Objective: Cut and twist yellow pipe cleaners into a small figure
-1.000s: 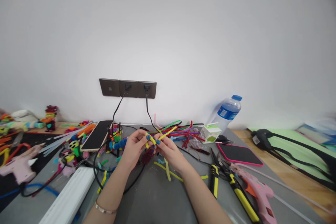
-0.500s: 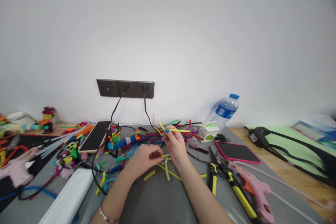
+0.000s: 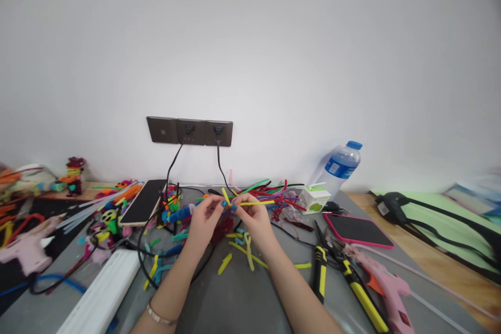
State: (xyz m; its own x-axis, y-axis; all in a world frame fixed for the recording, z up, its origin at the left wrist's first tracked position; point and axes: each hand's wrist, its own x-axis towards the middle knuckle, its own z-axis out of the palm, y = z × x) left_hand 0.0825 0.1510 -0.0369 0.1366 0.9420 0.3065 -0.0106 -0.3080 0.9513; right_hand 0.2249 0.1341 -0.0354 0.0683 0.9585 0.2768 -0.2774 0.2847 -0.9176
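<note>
**Both hands pinch a yellow pipe cleaner above a cluttered grey surface**

At the far left a pink glue gun [image 3: 23, 250] lies near the edge, with a small pipe-cleaner figure [image 3: 73, 175] standing behind it by the wall. A long white box [image 3: 104, 292] rests diagonally on the grey surface [image 3: 242, 302], and a black phone [image 3: 143, 202] lies beyond it, just left of a black cable [image 3: 174, 159] that runs up to the wall sockets [image 3: 190, 131].

In the middle, the left hand [image 3: 203, 219] and right hand [image 3: 254, 219] meet fingertip to fingertip, each closed in a pinch on the yellow pipe cleaner [image 3: 250, 202], which is held above the surface and sticks out to the right. Behind them lies a heap of coloured pipe cleaners [image 3: 274, 193]; short yellow offcuts [image 3: 225, 264] lie below the hands.

Further right sit a small green-and-white carton [image 3: 313, 199], a tilted water bottle [image 3: 338, 167], a pink-rimmed phone [image 3: 358, 229], yellow-handled pliers [image 3: 321, 269] and a second pink glue gun [image 3: 387, 292].
</note>
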